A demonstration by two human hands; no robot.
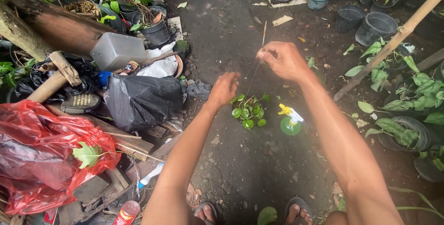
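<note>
Potted plant (249, 111) on dark ground between both hands, round glossy green leaves. Right hand (283, 60) pinching thin hanger wires (259, 51) at top; left hand (224, 88) curled loosely beside pot rim, grip unclear. Best kept taut, strands even. Green spray bottle (290, 122) just right; crinkled black bag (141, 100) left.

The pot under the small plant (249, 111) is hidden by its leaves. The thin strands (253, 70) running up to the right hand (283, 60) are too fine to be told apart, and how the fingertips pinch them cannot be made out. The left hand (225, 88) is seen from the back, so its grip is concealed. The red bag (41, 153) and the bamboo pole (393, 40) are cut off by the edges
</note>
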